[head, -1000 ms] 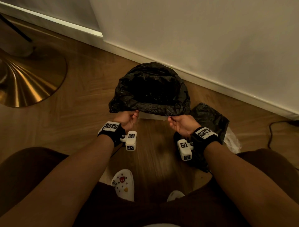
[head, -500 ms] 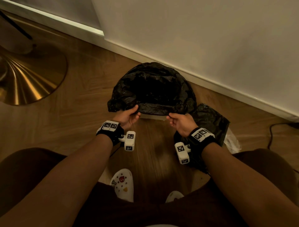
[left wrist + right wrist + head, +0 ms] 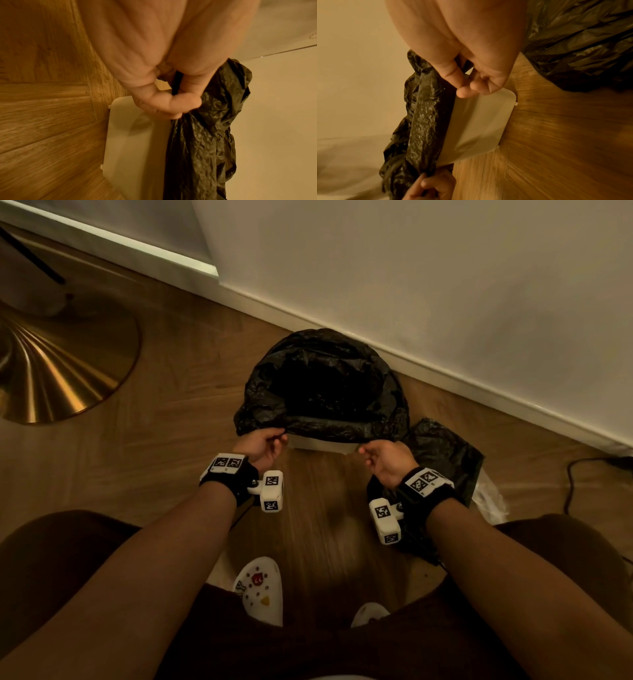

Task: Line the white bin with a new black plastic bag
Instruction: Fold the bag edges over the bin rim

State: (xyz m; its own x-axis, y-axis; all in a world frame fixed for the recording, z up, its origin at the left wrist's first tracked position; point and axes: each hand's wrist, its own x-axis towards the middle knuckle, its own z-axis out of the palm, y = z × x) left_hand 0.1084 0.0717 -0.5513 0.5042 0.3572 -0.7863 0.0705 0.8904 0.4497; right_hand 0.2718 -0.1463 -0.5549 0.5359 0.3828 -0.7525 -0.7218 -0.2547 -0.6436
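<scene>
The white bin [image 3: 322, 444] stands on the wood floor by the wall, its mouth covered by the new black plastic bag [image 3: 322, 395], whose edge is folded down over the rim. My left hand [image 3: 262, 444] pinches the bag's edge at the near left corner; in the left wrist view the left hand [image 3: 164, 106] has curled fingers gripping the black bag [image 3: 202, 135] against the bin wall [image 3: 135, 148]. My right hand [image 3: 382, 453] pinches the edge at the near right corner; the right wrist view shows the right hand [image 3: 467, 86] on the bag [image 3: 423, 115] beside the bin wall [image 3: 479, 121].
A second crumpled black bag [image 3: 442, 460] with clear plastic [image 3: 489, 501] lies on the floor right of the bin. A gold lamp base [image 3: 58, 364] sits at the left. A black cable [image 3: 582, 474] runs at the far right. White clogs [image 3: 260, 590] are below, between my knees.
Both hands have drawn the bag's near edge lower over the bin's front rim. The left hand shifted slightly left, the right hand slightly right toward the corner.
</scene>
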